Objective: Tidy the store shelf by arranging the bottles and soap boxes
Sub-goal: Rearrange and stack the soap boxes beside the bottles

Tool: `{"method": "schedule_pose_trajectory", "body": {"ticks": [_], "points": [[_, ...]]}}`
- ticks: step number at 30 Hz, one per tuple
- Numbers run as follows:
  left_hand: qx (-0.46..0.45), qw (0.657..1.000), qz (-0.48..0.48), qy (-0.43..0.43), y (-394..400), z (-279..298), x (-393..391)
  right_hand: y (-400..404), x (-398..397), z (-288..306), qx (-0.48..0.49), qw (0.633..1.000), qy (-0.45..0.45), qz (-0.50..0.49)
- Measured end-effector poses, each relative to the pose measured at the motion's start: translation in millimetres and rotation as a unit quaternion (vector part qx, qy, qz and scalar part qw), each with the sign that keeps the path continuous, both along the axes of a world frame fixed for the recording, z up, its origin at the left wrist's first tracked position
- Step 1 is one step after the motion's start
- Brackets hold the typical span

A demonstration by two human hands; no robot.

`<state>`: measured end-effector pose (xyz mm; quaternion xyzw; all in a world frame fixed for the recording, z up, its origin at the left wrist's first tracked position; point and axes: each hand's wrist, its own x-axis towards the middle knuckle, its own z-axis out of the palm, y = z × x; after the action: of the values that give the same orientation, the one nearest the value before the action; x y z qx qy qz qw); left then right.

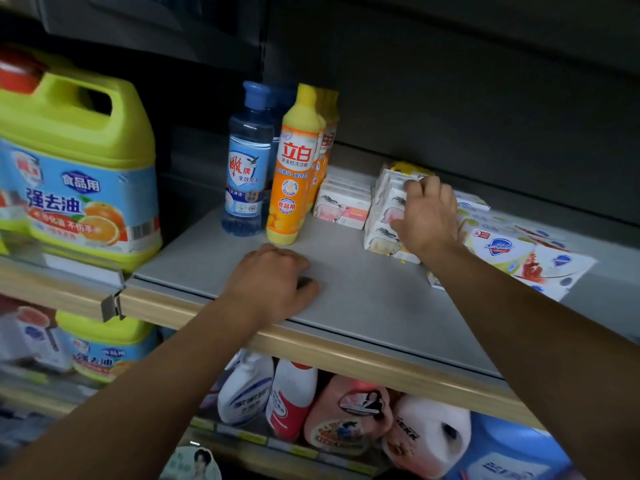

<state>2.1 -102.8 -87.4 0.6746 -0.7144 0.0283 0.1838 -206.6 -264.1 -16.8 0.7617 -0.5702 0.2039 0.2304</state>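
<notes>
A stack of white soap boxes (384, 216) stands on the grey shelf (363, 299), toward the right of its middle, and the right hand (427, 216) grips it, fingers curled over the top box and thumb against the near side. Just to the left lies a second, lower pile of similar soap boxes (341, 202), apart from the gripped stack by a narrow gap. To the right, other soap boxes with blue and red printing (519, 251) lie loose and fanned out at odd angles. Left of the soap stand the bottles: an orange dish-soap bottle (294, 168) at the front with more of its kind behind, and a clear blue bottle (247, 161) just beside it. The left hand (273, 282) rests on the bare shelf near its front edge, fingers curled under, holding nothing. The step in hand appears to be squaring up the soap boxes. The next move likely calls for sliding the gripped stack flush beside its neighbour without toppling it, then gathering the scattered boxes.
</notes>
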Motion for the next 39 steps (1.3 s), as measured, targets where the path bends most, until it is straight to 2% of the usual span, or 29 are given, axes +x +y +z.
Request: {"method": "schedule_pose_trajectory", "body": {"ticks": [5,10,15,17,19,20,22,24,25,27,30,34,37,39], "points": [[-0.003,1.0,0.0,0.008,0,-2,1,4,0,-4,-0.016,1.0,0.008,0.008],[-0.009,1.0,0.002,0.026,-3,-4,3,5,-5,3,0.014,1.0,-0.01,-0.004],[-0.025,0.999,0.0,0.03,-6,-7,4,11,-12,7,-0.005,1.0,0.013,0.015],[-0.024,0.999,0.0,0.029,-7,-7,5,22,-12,8,0.003,0.999,-0.011,0.046],[-0.023,0.999,0.003,0.042,-7,-8,6,38,-8,8,0.021,0.991,-0.073,0.111],[-0.023,0.997,0.005,0.069,-7,-7,7,48,-4,7,0.038,0.982,-0.102,0.155],[-0.02,0.982,-0.01,0.19,-5,-5,9,69,7,5,0.086,0.962,-0.128,0.226],[-0.034,0.938,-0.059,0.341,-1,0,10,90,21,0,0.123,0.949,-0.116,0.267],[-0.05,0.916,-0.085,0.388,2,1,11,98,29,-4,0.13,0.944,-0.103,0.284],[-0.076,0.897,-0.117,0.419,5,4,13,111,43,-13,0.136,0.937,-0.084,0.311],[-0.088,0.89,-0.121,0.43,6,2,18,121,55,-26,0.142,0.921,-0.121,0.341],[-0.087,0.871,-0.089,0.475,5,-1,24,118,48,-43,0.085,0.929,-0.16,0.323],[-0.08,0.827,-0.063,0.553,4,-2,29,116,35,-60,0.14,0.912,-0.204,0.326],[-0.071,0.819,-0.068,0.565,4,-2,31,115,32,-67,0.165,0.894,-0.23,0.347]]}}
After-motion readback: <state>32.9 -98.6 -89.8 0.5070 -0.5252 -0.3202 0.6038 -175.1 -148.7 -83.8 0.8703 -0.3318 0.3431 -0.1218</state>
